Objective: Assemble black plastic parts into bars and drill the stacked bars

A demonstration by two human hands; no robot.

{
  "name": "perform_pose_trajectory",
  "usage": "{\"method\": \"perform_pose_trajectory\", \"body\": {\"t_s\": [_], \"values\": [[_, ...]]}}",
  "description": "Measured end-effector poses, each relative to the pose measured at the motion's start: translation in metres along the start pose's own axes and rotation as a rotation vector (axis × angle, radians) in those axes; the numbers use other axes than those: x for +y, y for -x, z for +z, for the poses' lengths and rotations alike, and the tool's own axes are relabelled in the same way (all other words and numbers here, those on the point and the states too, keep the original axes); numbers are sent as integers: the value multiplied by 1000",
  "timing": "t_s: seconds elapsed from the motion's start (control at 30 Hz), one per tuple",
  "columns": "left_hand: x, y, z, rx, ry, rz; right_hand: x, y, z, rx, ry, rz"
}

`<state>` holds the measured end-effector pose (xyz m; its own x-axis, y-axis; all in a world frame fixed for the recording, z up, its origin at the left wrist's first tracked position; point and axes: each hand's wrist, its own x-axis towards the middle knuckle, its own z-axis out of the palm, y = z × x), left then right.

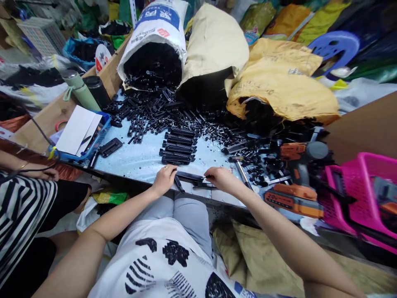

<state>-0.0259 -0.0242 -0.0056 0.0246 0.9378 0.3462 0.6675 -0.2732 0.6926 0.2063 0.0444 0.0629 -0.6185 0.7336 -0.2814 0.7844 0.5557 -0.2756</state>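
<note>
At the near edge of the table, my left hand (164, 180) is closed on the left end of a long black plastic bar (190, 176). A second narrow black piece (179, 185) points down toward me beside those fingers. My right hand (221, 179) pinches at the bar's right end; a small dark part shows at the fingertips, too small to name. Just beyond both hands, several similar black bars (178, 149) lie stacked in a row. Loose small screws or pins (214, 132) and black plastic parts (149, 107) are heaped behind them.
An orange cordless drill (294, 178) and a pink basket (356, 194) stand at right, near a screwdriver (243, 171). Open sacks (214, 41) spill parts at the back. At left are a blue tray (108, 120), a green bottle (80, 91) and a seated person in stripes (27, 198).
</note>
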Motion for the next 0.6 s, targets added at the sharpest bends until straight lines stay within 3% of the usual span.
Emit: {"method": "perform_pose_trajectory", "body": {"t_s": [0.17,0.23,0.3,0.37,0.43,0.5,0.6], "values": [[1,-3,2,-87,-38,69,-15,-4,5,-79,233,-109],[1,-4,3,-69,-9,29,-18,-8,3,-84,198,-101],[1,-4,4,-36,29,-25,-24,-15,-7,31,41,-113],[2,-3,5,-20,45,-63,-40,-28,-26,209,-266,-183],[3,-2,8,-6,40,-99,-67,-48,-54,308,-655,-291],[4,0,10,17,32,-119,-104,-74,-90,258,-979,-401],[7,2,14,61,57,-112,-167,-118,-148,50,-1237,-553]]}}
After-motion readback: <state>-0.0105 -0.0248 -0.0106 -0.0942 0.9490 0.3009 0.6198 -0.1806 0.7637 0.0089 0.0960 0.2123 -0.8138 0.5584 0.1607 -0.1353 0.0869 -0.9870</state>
